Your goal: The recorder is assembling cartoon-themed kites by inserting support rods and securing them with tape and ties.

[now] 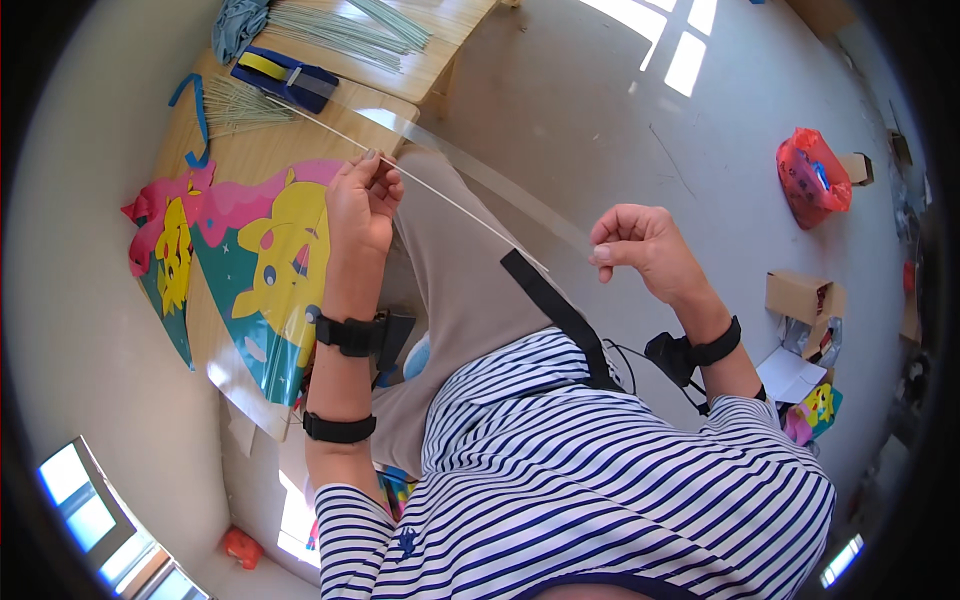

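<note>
2 hands: left hand [360,205], right hand [640,245]. 1 thin stick [450,203] between them. 2 printed kite sheets [255,270] frame left. 2 stick bundles [340,30] upper left. 1 red bag [812,180] right. 2 cardboard boxes [800,295] right.

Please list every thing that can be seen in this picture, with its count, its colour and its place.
thin rod: one, pale, held across the lap
clear strip: one, transparent, from table edge toward right hand
cartoon kites: at least two, yellow, pink and teal, on wooden table
rod bundles: several, pale green, far end of table
pouch: one, navy with yellow, on table
red bag: one, on floor, right
cardboard boxes: a few, brown, on floor, right
left hand: grips rod
right hand: fingers pinched, at strip's end
</note>
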`<act>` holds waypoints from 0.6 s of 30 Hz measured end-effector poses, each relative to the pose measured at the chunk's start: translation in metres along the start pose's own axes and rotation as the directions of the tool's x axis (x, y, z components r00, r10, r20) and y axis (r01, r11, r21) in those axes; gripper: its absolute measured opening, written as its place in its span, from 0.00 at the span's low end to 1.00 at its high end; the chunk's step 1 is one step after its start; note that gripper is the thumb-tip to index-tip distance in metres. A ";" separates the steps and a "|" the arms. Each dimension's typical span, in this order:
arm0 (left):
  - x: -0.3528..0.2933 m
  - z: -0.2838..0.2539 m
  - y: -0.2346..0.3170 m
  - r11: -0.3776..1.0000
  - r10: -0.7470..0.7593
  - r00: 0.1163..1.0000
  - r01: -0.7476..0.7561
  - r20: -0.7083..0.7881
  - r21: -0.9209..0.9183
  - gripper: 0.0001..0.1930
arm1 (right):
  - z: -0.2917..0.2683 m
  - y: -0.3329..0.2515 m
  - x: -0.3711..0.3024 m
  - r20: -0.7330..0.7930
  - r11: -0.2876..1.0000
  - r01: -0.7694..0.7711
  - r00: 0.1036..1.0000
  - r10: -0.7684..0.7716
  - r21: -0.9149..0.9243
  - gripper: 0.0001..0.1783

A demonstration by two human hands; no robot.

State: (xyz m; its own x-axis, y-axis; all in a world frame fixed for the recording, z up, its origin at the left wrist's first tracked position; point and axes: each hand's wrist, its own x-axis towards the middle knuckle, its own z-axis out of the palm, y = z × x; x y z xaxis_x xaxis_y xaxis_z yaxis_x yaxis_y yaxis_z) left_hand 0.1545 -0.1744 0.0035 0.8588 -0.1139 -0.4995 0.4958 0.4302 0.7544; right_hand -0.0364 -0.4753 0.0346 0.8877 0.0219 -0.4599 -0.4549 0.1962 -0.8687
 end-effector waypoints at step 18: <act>-0.011 0.036 -0.025 0.995 -0.047 0.999 0.047 0.003 -0.085 0.03 | 0.010 0.005 -0.004 0.004 1.000 0.019 1.000 -0.019 -0.018 0.05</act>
State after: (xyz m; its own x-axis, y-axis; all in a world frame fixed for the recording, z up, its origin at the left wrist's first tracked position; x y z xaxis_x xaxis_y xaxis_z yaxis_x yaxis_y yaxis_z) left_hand 0.1375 -0.2161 0.0051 0.8352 -0.1364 -0.5328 0.5225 0.4992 0.6912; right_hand -0.0410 -0.4645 0.0339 0.8964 0.0218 -0.4427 -0.4391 0.1788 -0.8804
